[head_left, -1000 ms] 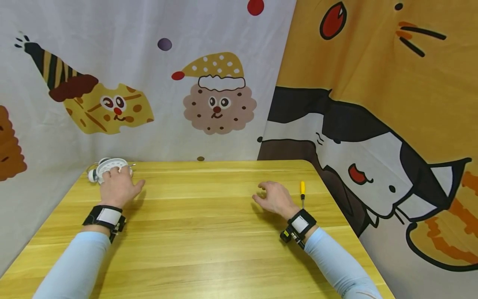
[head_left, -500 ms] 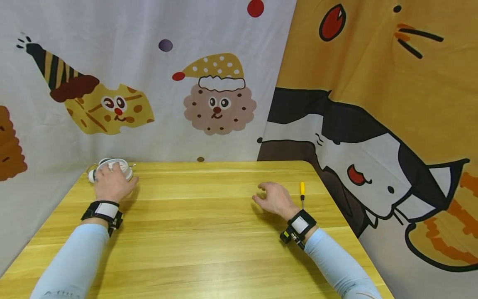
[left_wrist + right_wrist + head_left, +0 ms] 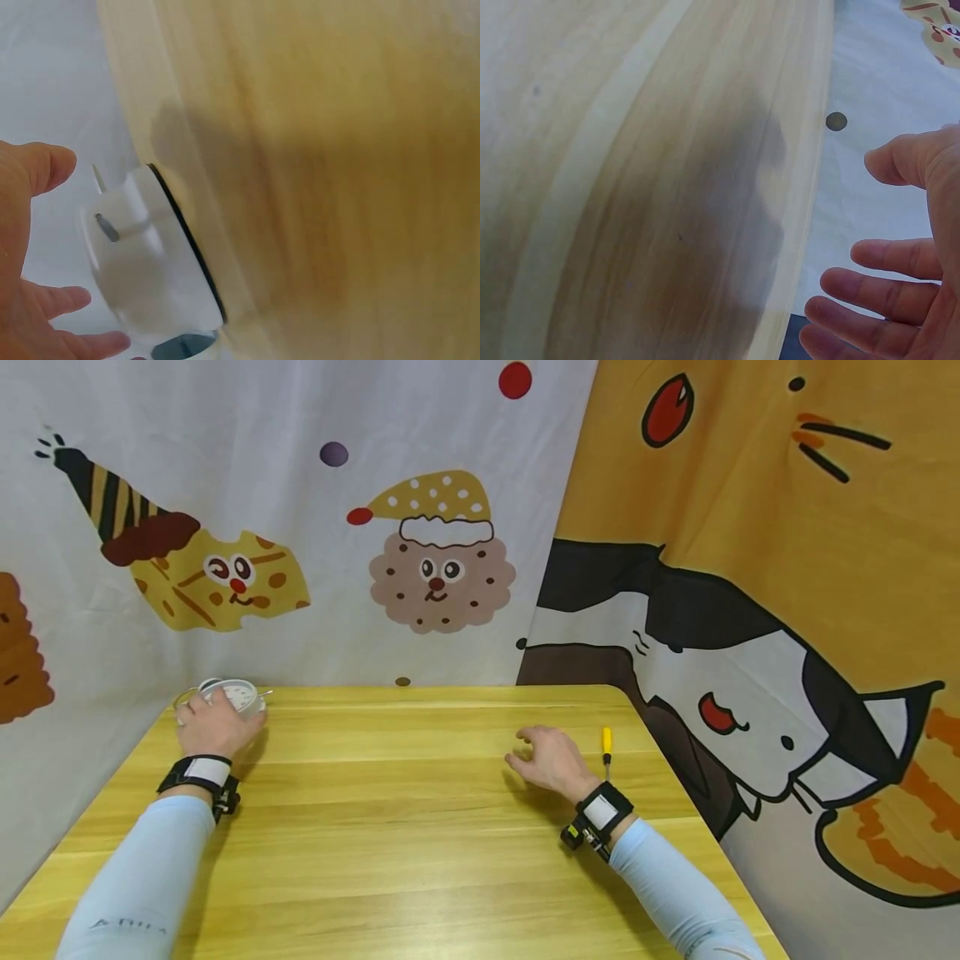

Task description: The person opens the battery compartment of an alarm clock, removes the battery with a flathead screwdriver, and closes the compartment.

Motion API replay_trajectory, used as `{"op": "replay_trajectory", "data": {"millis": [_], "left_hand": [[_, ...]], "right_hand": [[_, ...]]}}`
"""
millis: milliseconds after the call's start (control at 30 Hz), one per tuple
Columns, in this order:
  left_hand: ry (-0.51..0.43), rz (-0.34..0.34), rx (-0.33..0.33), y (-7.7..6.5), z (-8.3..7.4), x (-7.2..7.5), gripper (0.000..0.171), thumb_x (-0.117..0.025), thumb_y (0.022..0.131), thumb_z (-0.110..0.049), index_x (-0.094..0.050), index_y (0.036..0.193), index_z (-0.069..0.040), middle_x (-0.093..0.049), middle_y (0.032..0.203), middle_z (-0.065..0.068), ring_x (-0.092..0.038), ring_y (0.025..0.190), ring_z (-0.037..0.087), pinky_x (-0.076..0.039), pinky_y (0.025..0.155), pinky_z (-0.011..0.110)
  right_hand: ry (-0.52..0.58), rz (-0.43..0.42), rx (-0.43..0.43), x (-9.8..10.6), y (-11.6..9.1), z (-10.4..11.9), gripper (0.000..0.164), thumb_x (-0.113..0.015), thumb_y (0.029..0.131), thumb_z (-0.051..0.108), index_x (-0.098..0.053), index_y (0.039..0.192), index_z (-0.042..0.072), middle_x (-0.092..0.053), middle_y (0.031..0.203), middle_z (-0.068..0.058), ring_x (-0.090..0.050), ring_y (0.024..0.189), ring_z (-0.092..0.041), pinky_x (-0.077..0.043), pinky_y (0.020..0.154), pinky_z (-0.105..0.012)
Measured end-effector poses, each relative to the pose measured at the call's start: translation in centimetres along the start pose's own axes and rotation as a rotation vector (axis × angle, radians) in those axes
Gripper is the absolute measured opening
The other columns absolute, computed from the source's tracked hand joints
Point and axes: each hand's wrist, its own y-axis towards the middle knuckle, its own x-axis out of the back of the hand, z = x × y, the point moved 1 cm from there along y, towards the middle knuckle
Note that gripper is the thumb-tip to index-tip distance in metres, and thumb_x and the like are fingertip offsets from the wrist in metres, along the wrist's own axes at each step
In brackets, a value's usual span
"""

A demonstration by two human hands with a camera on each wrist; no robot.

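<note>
At the far left corner of the table lies a white alarm clock (image 3: 242,695), its round dial facing up. My left hand (image 3: 215,725) is over its near left side, covering part of it. In the left wrist view the thumb and spread fingers stand around the clock's white body (image 3: 150,262), not curled round it. A thin metal pin juts from its side. My right hand (image 3: 551,758) hovers over the right half of the table with relaxed fingers and holds nothing. To its right lies a screwdriver (image 3: 607,743) with a yellow and black handle, its shaft pointing toward me.
The wooden table (image 3: 390,827) has its far edge against a white curtain (image 3: 442,427) with cartoon prints. An orange curtain (image 3: 750,527) with a cat print hangs along the right side. Both wrists wear black straps with small cameras.
My left hand has moved left across the clock, uncovering more of its dial. The right hand and the screwdriver have stayed in place.
</note>
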Motion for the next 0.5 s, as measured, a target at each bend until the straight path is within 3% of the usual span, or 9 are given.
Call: {"op": "replay_trajectory", "data": {"millis": [300,500], "left_hand": [[-0.001,0.02,0.044,0.7,0.4,-0.1,0.097,-0.067,0.101,-0.055,-0.037,0.15,0.023,-0.038,0.145,0.058,-0.037,0.135,0.074,-0.046,0.101,0.081],[0.005,0.016,0.032,1.3,0.1,0.2,0.095,-0.065,0.099,-0.052,-0.037,0.149,0.025,-0.04,0.143,0.06,-0.038,0.132,0.075,-0.038,0.106,0.079]], "right_hand": [[0.001,0.017,-0.001,-0.1,-0.2,0.3,0.052,-0.085,0.097,0.042,-0.079,0.132,0.004,-0.084,0.126,-0.018,-0.082,0.095,-0.025,-0.067,0.081,-0.042],[-0.027,0.03,-0.018,-0.2,-0.1,0.4,0.054,-0.085,0.097,0.045,-0.079,0.134,0.007,-0.084,0.126,-0.015,-0.082,0.101,-0.026,-0.067,0.082,-0.043]]}}
